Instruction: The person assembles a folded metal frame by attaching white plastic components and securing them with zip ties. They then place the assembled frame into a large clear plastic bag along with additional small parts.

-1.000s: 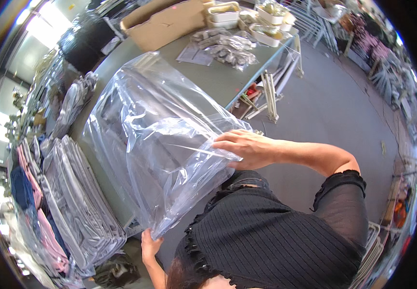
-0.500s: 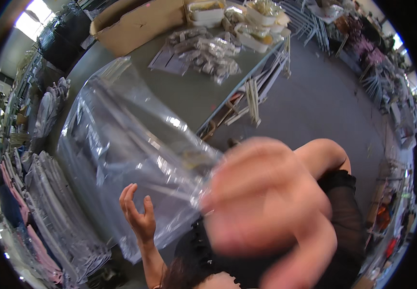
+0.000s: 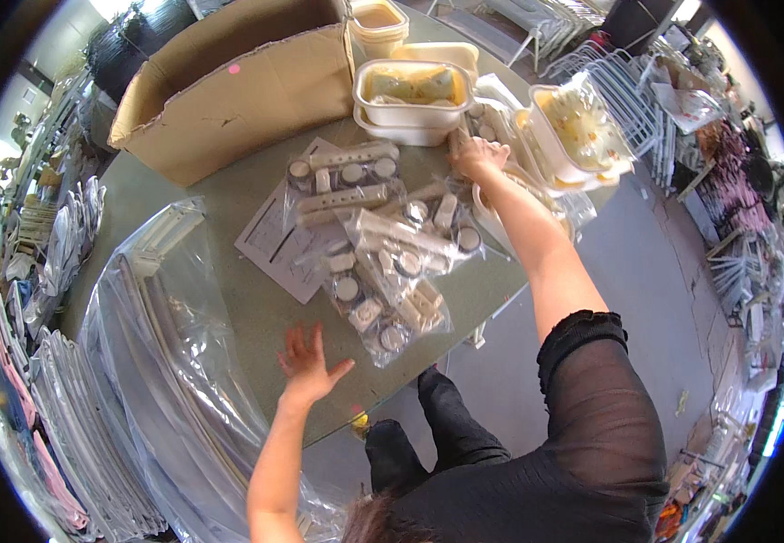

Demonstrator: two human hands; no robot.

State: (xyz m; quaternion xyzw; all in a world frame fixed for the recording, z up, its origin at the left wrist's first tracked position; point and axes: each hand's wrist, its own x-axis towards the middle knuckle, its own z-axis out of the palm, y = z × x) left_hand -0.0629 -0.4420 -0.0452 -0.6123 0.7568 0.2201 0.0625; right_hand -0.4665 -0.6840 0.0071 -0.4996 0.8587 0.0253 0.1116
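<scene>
My right hand reaches across the table among the white plastic tubs, its fingers curled down by a stack of two tubs. Beige parts show at its fingertips; what it grips is partly hidden. My left hand hovers near the table's front edge with fingers spread and nothing in it. To its left lies a large clear plastic bag with long pale frame pieces inside. Several small clear bags of beige parts and round caps lie between my hands, partly over a printed sheet.
A cardboard box stands open at the far left of the table. More tubs with bagged contents sit at the right edge. Wrapped frames lean at the left. White metal racks stand beyond the table.
My right hand has gone from the large clear bag to the tubs at the far side. That bag now lies lower and further left, and my left hand is over the table.
</scene>
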